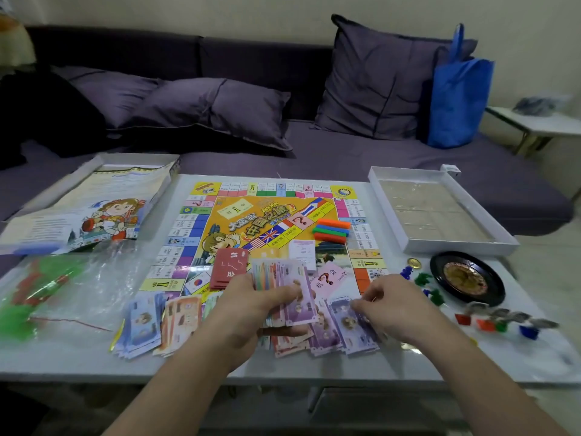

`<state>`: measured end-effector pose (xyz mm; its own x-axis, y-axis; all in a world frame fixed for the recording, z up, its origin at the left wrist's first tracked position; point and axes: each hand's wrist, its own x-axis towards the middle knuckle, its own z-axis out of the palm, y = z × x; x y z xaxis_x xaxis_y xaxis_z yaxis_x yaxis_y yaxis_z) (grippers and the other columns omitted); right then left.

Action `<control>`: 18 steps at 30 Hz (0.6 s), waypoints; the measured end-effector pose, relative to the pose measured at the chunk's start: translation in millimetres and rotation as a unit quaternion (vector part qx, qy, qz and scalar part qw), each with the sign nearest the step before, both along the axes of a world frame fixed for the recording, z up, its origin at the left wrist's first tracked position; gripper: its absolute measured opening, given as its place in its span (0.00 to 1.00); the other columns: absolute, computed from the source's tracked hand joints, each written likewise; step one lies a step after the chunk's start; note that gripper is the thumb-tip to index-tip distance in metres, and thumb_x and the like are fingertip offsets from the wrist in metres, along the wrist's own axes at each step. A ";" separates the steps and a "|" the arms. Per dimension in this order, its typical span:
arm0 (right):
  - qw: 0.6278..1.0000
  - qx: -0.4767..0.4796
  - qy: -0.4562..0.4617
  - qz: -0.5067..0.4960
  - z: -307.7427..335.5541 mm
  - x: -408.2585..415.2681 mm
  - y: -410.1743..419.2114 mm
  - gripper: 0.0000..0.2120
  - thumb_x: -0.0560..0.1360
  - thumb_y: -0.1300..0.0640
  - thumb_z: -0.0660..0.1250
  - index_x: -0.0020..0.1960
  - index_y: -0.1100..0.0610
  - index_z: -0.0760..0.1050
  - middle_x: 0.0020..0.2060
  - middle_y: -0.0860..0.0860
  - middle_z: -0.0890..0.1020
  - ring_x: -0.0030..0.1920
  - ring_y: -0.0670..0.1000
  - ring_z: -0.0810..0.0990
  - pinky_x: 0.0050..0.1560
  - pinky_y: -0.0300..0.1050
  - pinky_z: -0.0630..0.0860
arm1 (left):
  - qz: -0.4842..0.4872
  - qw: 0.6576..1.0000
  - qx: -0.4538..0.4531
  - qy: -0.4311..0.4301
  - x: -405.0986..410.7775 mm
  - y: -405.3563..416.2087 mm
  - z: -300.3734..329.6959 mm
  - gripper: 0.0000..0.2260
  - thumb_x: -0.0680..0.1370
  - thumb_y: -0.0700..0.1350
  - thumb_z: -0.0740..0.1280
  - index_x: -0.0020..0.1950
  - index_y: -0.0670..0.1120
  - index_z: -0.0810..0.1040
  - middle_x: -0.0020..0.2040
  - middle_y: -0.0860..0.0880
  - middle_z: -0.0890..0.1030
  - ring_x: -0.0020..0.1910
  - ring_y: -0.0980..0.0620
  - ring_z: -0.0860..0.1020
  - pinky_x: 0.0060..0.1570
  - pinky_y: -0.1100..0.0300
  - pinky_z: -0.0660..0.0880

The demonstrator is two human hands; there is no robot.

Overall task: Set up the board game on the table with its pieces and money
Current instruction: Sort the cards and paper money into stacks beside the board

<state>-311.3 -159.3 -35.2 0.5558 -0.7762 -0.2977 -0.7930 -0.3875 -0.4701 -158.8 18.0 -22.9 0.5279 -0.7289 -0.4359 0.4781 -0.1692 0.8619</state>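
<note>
At six o'clock on the board (220,228), left hand (248,305) grips a fanned wad of notes (283,284); right hand (388,305) pinches a purple note (344,319) on the pile below. Spinner (467,278) and pawns (423,280) lie at three o'clock

I see a square game board (261,234) lying flat and open in the middle of a pale table, yellow at its centre with cartoon art and flags. A stack of orange, green and blue bars (331,230) rests on its right side. A red card deck (229,268) and a pink question-mark card (328,278) lie near its front edge. Paper money sits in piles along the front: blue notes (141,328), orange notes (180,322) and purple notes (345,332). A fanned bundle of mixed notes (283,281) is held up above them. Small coloured pawns (423,283) stand right of the board, beside a black roulette wheel (467,280).
</note>
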 end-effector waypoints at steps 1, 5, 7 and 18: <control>1.000 -0.012 -0.001 -0.002 -0.1 -0.7 -1.8 0.12 0.78 0.44 0.73 0.42 0.51 0.83 0.39 0.47 0.85 0.41 0.47 0.83 0.43 0.49 0.83 | -0.001 1.000 -0.001 0.000 -0.3 -0.1 -0.9 0.13 0.77 0.34 0.74 0.60 0.35 0.79 0.51 0.37 0.87 0.48 0.37 0.87 0.36 0.45 0.86; 0.990 0.050 -0.129 -0.017 8.0 0.3 4.0 0.13 0.81 0.45 0.69 0.45 0.53 0.83 0.39 0.50 0.86 0.37 0.48 0.82 0.42 0.50 0.82 | -0.011 1.000 -0.003 -0.010 -2.9 -1.4 -5.8 0.13 0.75 0.36 0.76 0.58 0.37 0.82 0.50 0.37 0.87 0.49 0.37 0.87 0.44 0.43 0.86; 0.959 0.168 -0.229 -0.005 14.5 3.9 16.4 0.11 0.81 0.49 0.70 0.47 0.56 0.84 0.39 0.52 0.86 0.34 0.50 0.80 0.35 0.45 0.77 | -0.021 1.000 -0.001 -0.011 -4.6 -1.8 -8.6 0.15 0.73 0.37 0.78 0.58 0.37 0.83 0.50 0.37 0.87 0.50 0.37 0.87 0.46 0.45 0.86; 0.947 0.188 -0.260 0.021 8.6 16.8 34.2 0.07 0.80 0.58 0.73 0.43 0.58 0.83 0.34 0.52 0.84 0.31 0.48 0.79 0.33 0.45 0.75 | -0.017 1.000 0.006 -0.008 1.2 3.1 -14.9 0.13 0.78 0.36 0.74 0.62 0.38 0.79 0.51 0.38 0.87 0.49 0.37 0.87 0.39 0.45 0.86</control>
<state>-294.5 -125.0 -26.6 0.7312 -0.6434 -0.2267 -0.4042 -0.1410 -0.9038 -157.5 21.1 -37.7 0.5096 -0.7419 -0.4358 0.4573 -0.1955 0.8676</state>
